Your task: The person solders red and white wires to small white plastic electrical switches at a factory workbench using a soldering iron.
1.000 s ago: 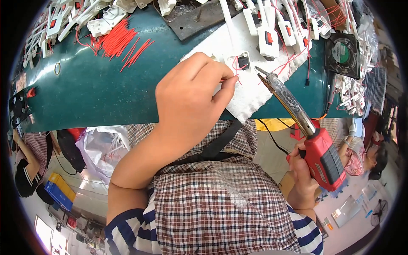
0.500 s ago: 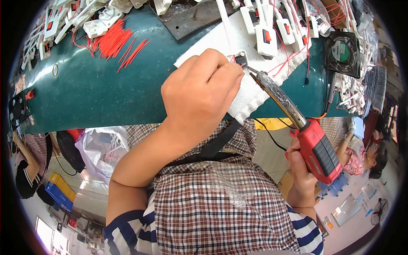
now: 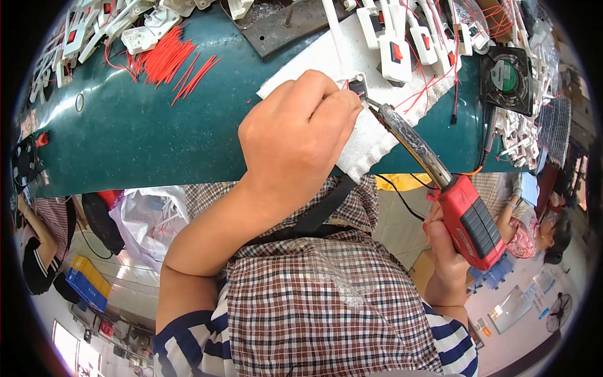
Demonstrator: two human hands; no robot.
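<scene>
My right hand (image 3: 447,251) grips a soldering iron (image 3: 478,223) by its red and black handle. The iron's long metal barrel points up and left. Its thin tip reaches a small black switch (image 3: 358,88) at the end of a white plastic part (image 3: 337,38), or stops just short of it. My left hand (image 3: 295,135) is closed in a pinch right beside that switch. A bit of red wire shows by its fingertips, but the fingers hide what they hold. Beneath lies a white foam sheet (image 3: 370,141) on the green table (image 3: 151,138).
Loose red wires (image 3: 166,56) lie in a bundle at the far left. White plastic housings with red switches (image 3: 394,53) crowd the back. A dark metal plate (image 3: 276,28) lies behind the foam. A black fan (image 3: 507,78) stands at the right. People sit to both sides.
Almost nothing differs. The view has shifted very slightly, and the iron's tip and my left hand stay by the switch.
</scene>
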